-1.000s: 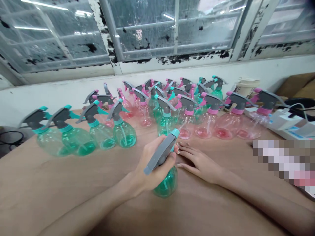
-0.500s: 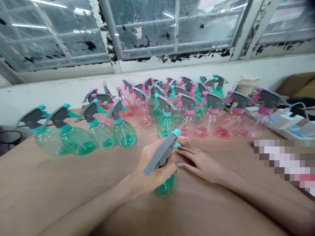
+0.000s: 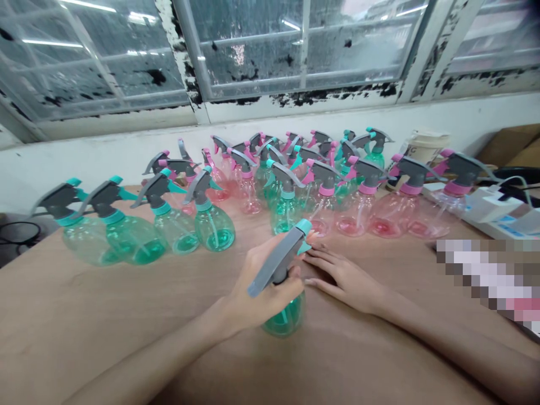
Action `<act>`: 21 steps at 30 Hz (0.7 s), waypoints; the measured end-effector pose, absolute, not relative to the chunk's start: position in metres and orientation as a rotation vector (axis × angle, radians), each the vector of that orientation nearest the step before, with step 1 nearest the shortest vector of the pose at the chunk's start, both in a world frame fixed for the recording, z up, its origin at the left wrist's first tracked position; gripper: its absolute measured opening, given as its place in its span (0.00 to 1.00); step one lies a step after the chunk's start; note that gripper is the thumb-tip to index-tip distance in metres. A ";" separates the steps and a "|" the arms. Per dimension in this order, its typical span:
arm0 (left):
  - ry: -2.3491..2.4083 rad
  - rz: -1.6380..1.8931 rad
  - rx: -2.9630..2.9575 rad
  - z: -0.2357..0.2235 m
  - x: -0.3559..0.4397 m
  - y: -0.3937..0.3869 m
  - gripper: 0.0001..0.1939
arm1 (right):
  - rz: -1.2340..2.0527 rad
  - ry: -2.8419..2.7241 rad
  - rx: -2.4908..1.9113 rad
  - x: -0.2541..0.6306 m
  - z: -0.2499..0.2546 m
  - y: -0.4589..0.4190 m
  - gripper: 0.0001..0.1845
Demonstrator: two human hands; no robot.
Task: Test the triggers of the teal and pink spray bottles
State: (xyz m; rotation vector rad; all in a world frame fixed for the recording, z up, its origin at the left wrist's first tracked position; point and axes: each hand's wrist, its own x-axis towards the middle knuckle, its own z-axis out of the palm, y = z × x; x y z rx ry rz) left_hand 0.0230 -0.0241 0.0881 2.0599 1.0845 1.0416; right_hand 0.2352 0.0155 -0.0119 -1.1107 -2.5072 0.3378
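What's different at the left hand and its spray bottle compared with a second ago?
The teal trigger of the green spray bottle now shows more plainly, as a fingertip of the left hand has shifted up toward the nozzle. Nothing was taken hold of or let go. The right hand stayed on the table, and the other spray bottles stayed put.

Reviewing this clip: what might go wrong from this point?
The held green bottle stands close behind another green bottle; a forward swing of the left hand might knock it.
The right hand's fingertips lie near the trigger, so they could get in its way.
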 end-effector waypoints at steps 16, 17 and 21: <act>1.050 1.177 2.076 0.087 0.024 -0.023 0.03 | 0.364 -2.511 -1.096 0.236 -0.013 0.016 0.33; 1.025 1.167 2.074 0.087 0.024 -0.023 0.04 | 0.359 -2.511 -1.098 0.236 -0.013 0.016 0.33; 0.993 1.065 2.052 0.088 0.024 -0.021 0.09 | 0.352 -2.519 -1.108 0.236 -0.012 0.015 0.33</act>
